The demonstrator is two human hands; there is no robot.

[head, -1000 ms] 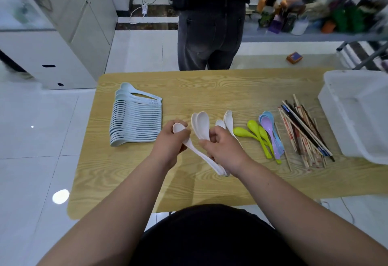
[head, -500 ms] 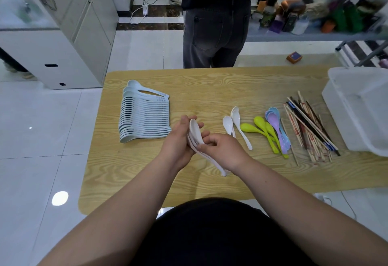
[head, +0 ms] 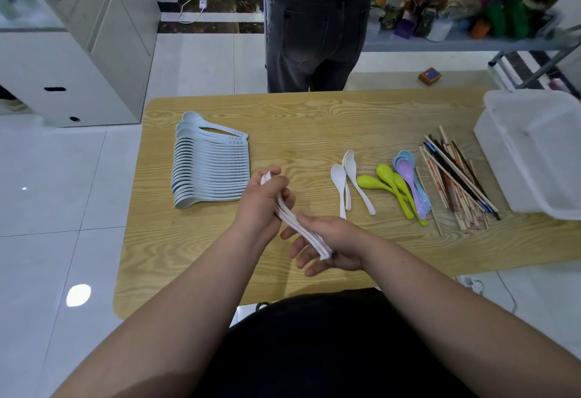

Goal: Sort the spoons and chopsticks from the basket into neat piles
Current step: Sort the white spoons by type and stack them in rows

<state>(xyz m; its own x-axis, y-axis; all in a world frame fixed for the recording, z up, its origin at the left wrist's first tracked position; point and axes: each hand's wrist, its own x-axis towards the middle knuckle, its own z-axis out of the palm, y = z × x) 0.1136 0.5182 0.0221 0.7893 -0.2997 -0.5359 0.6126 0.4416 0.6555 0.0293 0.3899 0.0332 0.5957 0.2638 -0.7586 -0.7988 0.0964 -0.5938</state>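
Above the table's (head: 195, 256) near edge, a person's left hand (head: 262, 199) grips a stack of white spoons (head: 306, 235); the right hand (head: 333, 243), fingers loosely spread, touches the handle ends. Chopsticks (head: 456, 177) lie near the right edge.

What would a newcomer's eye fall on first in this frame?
First, the bunch of white spoons at the centre, gripped by the left hand, with the handle ends against the right hand. Next comes the long neat row of pale blue spoons on the left of the table. On the right, bright green spoons lie beside a loose heap of chopsticks.
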